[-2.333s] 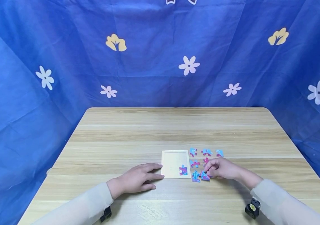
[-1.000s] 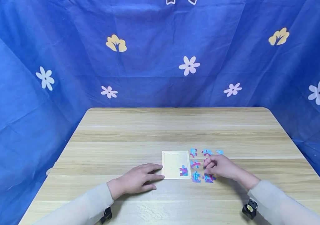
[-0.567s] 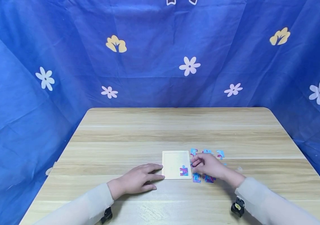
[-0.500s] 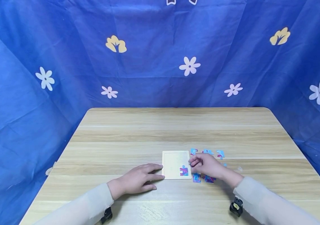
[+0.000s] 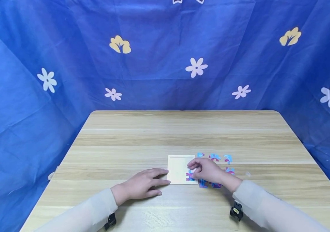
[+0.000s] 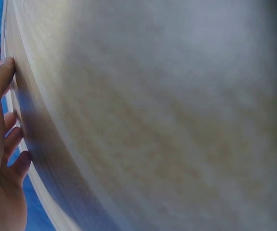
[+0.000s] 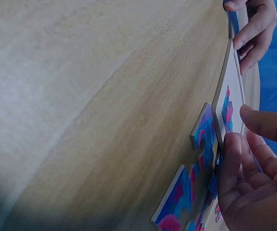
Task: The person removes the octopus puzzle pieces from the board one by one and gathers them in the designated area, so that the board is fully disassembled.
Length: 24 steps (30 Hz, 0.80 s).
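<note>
A pale square puzzle tray [image 5: 177, 167] lies on the table in the head view. One pink, blue and purple puzzle piece [image 5: 189, 177] sits in its lower right corner. My left hand [image 5: 143, 184] rests flat on the table, its fingertips at the tray's left edge. Over the tray's right side, my right hand [image 5: 208, 171] is bent at the fingers and pinches a puzzle piece, which its fingers almost wholly hide. In the right wrist view, thumb and fingers [image 7: 232, 144] come together beside the tray [image 7: 232, 74]. Both hands' fingertips appear in the left wrist view.
Several loose puzzle pieces lie in rows right of the tray, such as a light blue one [image 5: 227, 158] at the back and a pink-blue one [image 5: 230, 170]. The right hand partly covers the group. A blue flowered cloth [image 5: 165, 77] hangs behind the wooden table [image 5: 153, 138].
My right hand has moved left from the loose pieces to above the tray, uncovering pieces on the far right. My left hand has stayed at the tray's edge.
</note>
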{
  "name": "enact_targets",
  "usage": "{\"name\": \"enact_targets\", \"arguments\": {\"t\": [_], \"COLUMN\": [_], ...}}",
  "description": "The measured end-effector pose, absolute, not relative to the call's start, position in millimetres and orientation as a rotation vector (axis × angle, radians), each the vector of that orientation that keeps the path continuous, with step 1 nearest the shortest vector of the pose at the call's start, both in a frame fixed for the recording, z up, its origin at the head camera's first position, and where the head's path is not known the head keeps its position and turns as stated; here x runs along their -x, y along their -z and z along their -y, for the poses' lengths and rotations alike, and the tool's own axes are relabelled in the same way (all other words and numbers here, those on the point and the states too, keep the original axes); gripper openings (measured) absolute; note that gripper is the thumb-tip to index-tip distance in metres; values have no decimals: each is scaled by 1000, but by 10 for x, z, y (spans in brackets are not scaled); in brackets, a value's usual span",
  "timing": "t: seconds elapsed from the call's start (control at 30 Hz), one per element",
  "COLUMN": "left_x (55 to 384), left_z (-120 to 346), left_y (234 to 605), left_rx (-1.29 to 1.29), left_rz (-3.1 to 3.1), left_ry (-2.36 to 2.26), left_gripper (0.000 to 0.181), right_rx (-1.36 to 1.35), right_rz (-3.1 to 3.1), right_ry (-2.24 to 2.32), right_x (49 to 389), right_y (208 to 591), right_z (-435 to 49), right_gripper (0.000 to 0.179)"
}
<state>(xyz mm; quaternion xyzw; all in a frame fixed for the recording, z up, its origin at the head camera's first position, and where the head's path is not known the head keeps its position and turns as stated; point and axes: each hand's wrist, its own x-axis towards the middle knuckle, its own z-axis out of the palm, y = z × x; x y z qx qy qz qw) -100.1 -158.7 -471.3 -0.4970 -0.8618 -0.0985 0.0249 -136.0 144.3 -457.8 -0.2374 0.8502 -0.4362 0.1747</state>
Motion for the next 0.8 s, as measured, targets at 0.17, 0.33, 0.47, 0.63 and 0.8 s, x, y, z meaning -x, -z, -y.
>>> {"name": "enact_targets", "arguments": {"t": [0.17, 0.33, 0.47, 0.63, 0.8], "left_x": [1011, 1014, 1014, 1018, 1014], "left_z": [1589, 1591, 1594, 1595, 1591], "left_y": [4719, 4718, 4712, 4717, 4711], "left_rx": [1542, 1546, 1546, 1544, 1543], "left_rz": [2658, 2648, 2649, 2659, 2662], "left_ry": [299, 298, 297, 291, 290], "left_gripper": [44, 45, 45, 44, 44], "right_rx": [664, 667, 673, 675, 680], "right_rz": [-2417, -2443, -2434, -2412, -2412], "right_ry": [1204, 1175, 1204, 1234, 1202], "right_x": [1356, 1358, 1367, 1378, 1384], "right_y": [4556, 4539, 4534, 4534, 4534], "right_z": [-1419, -1401, -1391, -1385, -1393], "right_gripper": [30, 25, 22, 23, 21]}}
